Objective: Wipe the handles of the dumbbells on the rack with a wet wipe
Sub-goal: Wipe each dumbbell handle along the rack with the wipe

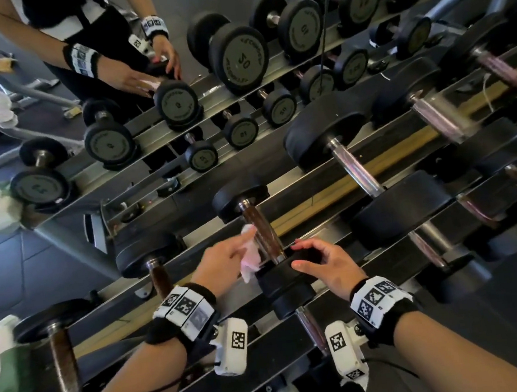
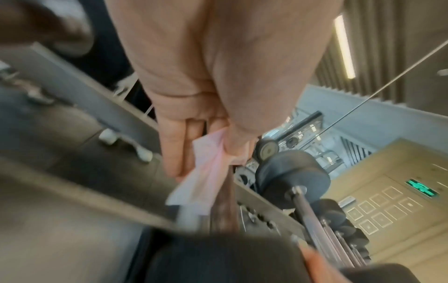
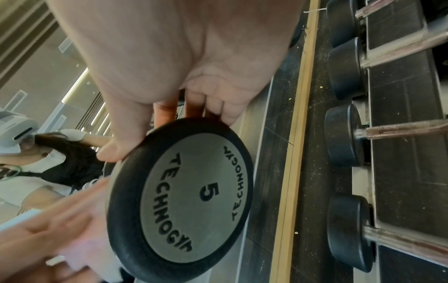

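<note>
- Head view: dumbbells lay in rows on the rack [image 1: 323, 202], which ran from lower left to upper right of the frame, each handle facing up so a cloth could reach it. Just below the middle, the left hand [image 1: 225, 258] pinched a pale pink wipe [image 1: 250, 255] and pressed it to the left side of a brown handle [image 1: 263, 236]. The right hand [image 1: 327, 264] curled over the near end weight [image 1: 282, 279] of that same dumbbell, probably to stop it rolling under the rubbing. A green pack of wipes [image 1: 0, 361] sat at the lower left edge, within reach for a fresh sheet. A mirror [image 1: 58, 220] filled the upper left.
- Left wrist view: blurred, but fingers [image 2: 173, 151] and thumb clearly clamped the wipe [image 2: 203, 172] at the centre of the frame, its loose end draped along the handle [image 2: 224, 203] below. The far end weight [image 2: 290, 176] sat to the right of centre.
- Right wrist view: thumb [image 3: 116, 149] and fingers gripped the rim of the end weight [image 3: 179, 197], whose grey face marked 5 filled the middle. Other dumbbells [image 3: 344, 134] lined the right edge, apparently waiting their turn.
</note>
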`<act>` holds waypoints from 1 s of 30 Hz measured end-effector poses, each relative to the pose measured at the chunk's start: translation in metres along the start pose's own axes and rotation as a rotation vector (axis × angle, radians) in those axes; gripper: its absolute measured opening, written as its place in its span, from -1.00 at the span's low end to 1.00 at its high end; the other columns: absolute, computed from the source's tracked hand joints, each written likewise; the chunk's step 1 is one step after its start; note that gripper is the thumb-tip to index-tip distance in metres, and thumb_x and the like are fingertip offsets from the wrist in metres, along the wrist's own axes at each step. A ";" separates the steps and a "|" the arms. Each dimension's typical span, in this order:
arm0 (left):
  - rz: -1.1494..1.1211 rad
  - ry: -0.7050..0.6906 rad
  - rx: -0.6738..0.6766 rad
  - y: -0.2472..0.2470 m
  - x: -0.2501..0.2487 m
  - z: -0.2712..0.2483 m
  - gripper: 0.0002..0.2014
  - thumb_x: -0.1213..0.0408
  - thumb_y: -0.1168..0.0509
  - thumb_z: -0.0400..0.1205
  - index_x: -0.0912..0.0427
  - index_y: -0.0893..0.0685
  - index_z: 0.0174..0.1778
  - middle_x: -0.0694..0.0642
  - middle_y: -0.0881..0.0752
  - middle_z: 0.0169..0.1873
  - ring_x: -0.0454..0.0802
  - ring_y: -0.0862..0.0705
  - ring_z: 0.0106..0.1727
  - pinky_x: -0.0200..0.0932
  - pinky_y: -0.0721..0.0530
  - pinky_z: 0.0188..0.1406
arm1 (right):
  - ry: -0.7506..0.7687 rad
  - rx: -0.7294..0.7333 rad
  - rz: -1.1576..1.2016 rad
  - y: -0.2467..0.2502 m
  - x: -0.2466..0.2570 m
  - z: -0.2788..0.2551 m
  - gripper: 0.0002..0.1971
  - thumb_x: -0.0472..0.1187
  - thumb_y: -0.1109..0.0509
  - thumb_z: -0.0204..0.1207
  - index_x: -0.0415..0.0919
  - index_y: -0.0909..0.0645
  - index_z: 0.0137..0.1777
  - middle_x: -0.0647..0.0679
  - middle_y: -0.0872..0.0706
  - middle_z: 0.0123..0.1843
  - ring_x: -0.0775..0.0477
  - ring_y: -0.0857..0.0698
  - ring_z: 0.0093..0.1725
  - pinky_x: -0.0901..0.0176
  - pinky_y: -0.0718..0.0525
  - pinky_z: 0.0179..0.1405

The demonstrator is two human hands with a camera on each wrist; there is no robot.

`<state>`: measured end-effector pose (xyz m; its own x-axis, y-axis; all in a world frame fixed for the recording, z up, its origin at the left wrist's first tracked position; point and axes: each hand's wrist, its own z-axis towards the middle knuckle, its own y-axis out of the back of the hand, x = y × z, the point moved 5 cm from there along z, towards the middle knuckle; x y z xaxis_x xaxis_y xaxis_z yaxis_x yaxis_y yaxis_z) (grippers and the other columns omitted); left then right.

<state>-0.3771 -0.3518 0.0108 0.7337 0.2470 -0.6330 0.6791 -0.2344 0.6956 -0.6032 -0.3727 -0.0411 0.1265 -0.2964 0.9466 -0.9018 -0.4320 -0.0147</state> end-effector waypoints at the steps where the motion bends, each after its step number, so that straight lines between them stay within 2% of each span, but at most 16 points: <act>1: 0.007 -0.010 -0.066 0.014 -0.005 0.000 -0.53 0.25 -0.14 0.78 -0.31 -0.38 0.56 0.02 -0.68 0.21 -0.07 -0.68 0.16 -0.14 -0.59 0.22 | -0.003 -0.014 0.007 0.001 -0.002 0.001 -0.57 -0.15 -0.65 0.39 0.02 -0.67 0.25 0.02 -0.73 0.26 0.02 -0.69 0.30 -0.10 -0.62 0.42; 4: 0.076 -0.086 -0.218 0.045 -0.027 0.006 -0.56 0.28 -0.13 0.77 -0.22 -0.35 0.53 0.08 -0.77 -0.01 0.01 -0.76 -0.08 -0.03 -0.71 -0.02 | -0.011 -0.066 0.044 0.002 -0.011 0.002 -0.42 -0.06 -0.70 0.29 0.07 -0.60 0.32 0.07 -0.70 0.29 0.09 -0.65 0.33 0.03 -0.60 0.44; 5: 0.107 -0.130 -0.261 0.050 -0.035 0.009 -0.56 0.31 -0.14 0.76 -0.19 -0.38 0.53 0.05 -0.76 -0.03 0.00 -0.76 -0.07 -0.07 -0.69 -0.01 | -0.019 -0.076 0.068 0.002 -0.015 0.002 -0.38 0.01 -0.72 0.23 0.09 -0.59 0.31 0.06 -0.69 0.30 0.07 -0.65 0.34 0.04 -0.60 0.43; 7: 0.138 -0.249 -0.296 0.050 -0.051 0.018 -0.52 0.40 -0.13 0.75 -0.12 -0.48 0.55 -0.02 -0.74 0.14 -0.08 -0.72 0.18 -0.26 -0.59 0.21 | -0.028 -0.087 0.127 0.002 -0.021 0.003 -0.28 0.16 -0.74 0.09 0.07 -0.60 0.28 -0.01 -0.70 0.27 0.00 -0.68 0.31 0.04 -0.63 0.39; 8: 0.143 -0.308 -0.254 0.041 -0.059 0.023 -0.49 0.46 -0.12 0.73 -0.08 -0.51 0.56 -0.04 -0.69 0.30 -0.13 -0.62 0.37 -0.30 -0.50 0.39 | -0.028 -0.093 0.147 0.002 -0.024 0.004 -0.26 0.19 -0.74 0.06 0.06 -0.61 0.26 -0.03 -0.71 0.25 -0.01 -0.69 0.29 0.07 -0.64 0.36; 10: 0.162 -0.342 -0.088 0.015 -0.064 0.030 -0.50 0.45 -0.12 0.73 -0.05 -0.52 0.55 -0.03 -0.60 0.46 -0.15 -0.46 0.54 -0.14 -0.31 0.62 | -0.024 -0.103 0.144 0.001 -0.026 0.005 -0.33 0.13 -0.74 0.12 0.06 -0.61 0.24 0.02 -0.73 0.20 0.07 -0.71 0.24 0.19 -0.65 0.29; 12: 0.325 -0.366 0.075 -0.012 -0.056 0.036 -0.56 0.45 -0.16 0.73 0.03 -0.57 0.51 0.08 -0.59 0.47 -0.02 -0.45 0.57 -0.09 -0.24 0.64 | -0.031 -0.107 0.119 0.000 -0.026 0.006 -0.42 0.00 -0.73 0.23 0.06 -0.60 0.25 0.05 -0.73 0.19 0.13 -0.70 0.22 0.21 -0.62 0.31; 14: 0.546 -0.442 0.173 -0.026 -0.046 0.039 -0.49 0.55 -0.22 0.66 0.10 -0.56 0.52 0.16 -0.51 0.55 0.13 -0.30 0.66 -0.05 -0.07 0.65 | -0.042 -0.114 0.115 0.000 -0.025 0.006 -0.42 -0.06 -0.72 0.27 0.00 -0.60 0.28 0.02 -0.73 0.20 0.06 -0.69 0.26 0.13 -0.61 0.37; 16: 0.645 -0.470 0.178 -0.024 -0.037 0.039 -0.45 0.46 -0.24 0.66 -0.05 -0.51 0.56 -0.05 -0.45 0.59 0.00 -0.16 0.71 -0.02 0.09 0.68 | -0.047 -0.119 0.112 0.000 -0.023 0.005 -0.40 -0.04 -0.71 0.28 -0.04 -0.59 0.31 0.01 -0.73 0.21 0.02 -0.69 0.27 0.04 -0.61 0.41; 17: 0.671 -0.482 0.156 -0.022 -0.033 0.039 -0.47 0.37 -0.24 0.67 -0.15 -0.49 0.55 -0.13 -0.45 0.58 -0.06 -0.15 0.71 0.01 0.11 0.68 | -0.049 -0.119 0.109 0.000 -0.023 0.005 -0.40 -0.03 -0.71 0.28 -0.04 -0.59 0.31 0.00 -0.73 0.21 0.01 -0.69 0.27 0.00 -0.61 0.42; 20: 0.791 -0.530 0.195 -0.022 -0.030 0.039 -0.52 0.16 -0.22 0.71 -0.35 -0.42 0.55 -0.24 -0.42 0.55 -0.09 -0.15 0.68 0.05 0.02 0.67 | -0.056 -0.117 0.108 0.000 -0.023 0.003 -0.42 0.01 -0.70 0.29 0.01 -0.60 0.30 -0.01 -0.73 0.22 -0.03 -0.69 0.27 -0.11 -0.62 0.41; 22: 0.841 -0.561 0.233 -0.015 -0.032 0.044 -0.50 0.14 -0.23 0.71 -0.39 -0.38 0.55 -0.28 -0.41 0.56 -0.09 -0.20 0.65 0.05 -0.07 0.65 | -0.057 -0.116 0.117 -0.001 -0.023 0.002 -0.40 0.09 -0.69 0.25 0.05 -0.60 0.28 -0.02 -0.73 0.22 -0.05 -0.69 0.27 -0.15 -0.63 0.40; 24: 0.912 -0.588 0.198 -0.002 -0.038 0.053 -0.43 0.24 -0.27 0.69 -0.34 -0.36 0.58 -0.23 -0.42 0.56 -0.06 -0.29 0.61 0.04 -0.21 0.63 | -0.063 -0.112 0.116 -0.001 -0.022 0.001 -0.40 0.11 -0.67 0.23 0.06 -0.59 0.27 -0.04 -0.73 0.23 -0.07 -0.69 0.28 -0.16 -0.63 0.40; 26: 0.990 -0.539 0.131 0.010 -0.042 0.061 -0.34 0.38 -0.30 0.63 -0.21 -0.34 0.62 -0.11 -0.40 0.59 -0.01 -0.32 0.59 -0.01 -0.28 0.59 | -0.071 -0.107 0.109 -0.001 -0.021 -0.001 -0.45 0.07 -0.67 0.29 0.08 -0.58 0.27 -0.02 -0.71 0.23 -0.06 -0.69 0.28 -0.16 -0.65 0.38; 28: 1.042 -0.488 0.099 0.008 -0.042 0.058 -0.31 0.38 -0.27 0.62 -0.13 -0.27 0.67 -0.07 -0.34 0.64 0.01 -0.23 0.66 -0.01 -0.13 0.65 | -0.078 -0.102 0.105 -0.001 -0.019 -0.004 -0.48 0.03 -0.65 0.34 0.08 -0.57 0.28 -0.02 -0.70 0.23 -0.06 -0.69 0.27 -0.15 -0.67 0.36; 30: 1.021 -0.525 0.109 -0.005 -0.042 0.046 -0.27 0.38 -0.24 0.59 -0.09 -0.21 0.69 -0.06 -0.28 0.67 -0.01 -0.13 0.72 0.01 0.14 0.69 | -0.081 -0.103 0.115 -0.002 -0.015 -0.006 -0.49 -0.02 -0.65 0.37 0.04 -0.57 0.30 -0.05 -0.70 0.24 -0.08 -0.69 0.27 -0.16 -0.67 0.35</act>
<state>-0.4107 -0.4043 0.0181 0.8443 -0.5206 0.1273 -0.2574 -0.1857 0.9483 -0.6059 -0.3623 -0.0533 0.0495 -0.4079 0.9117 -0.9492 -0.3032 -0.0842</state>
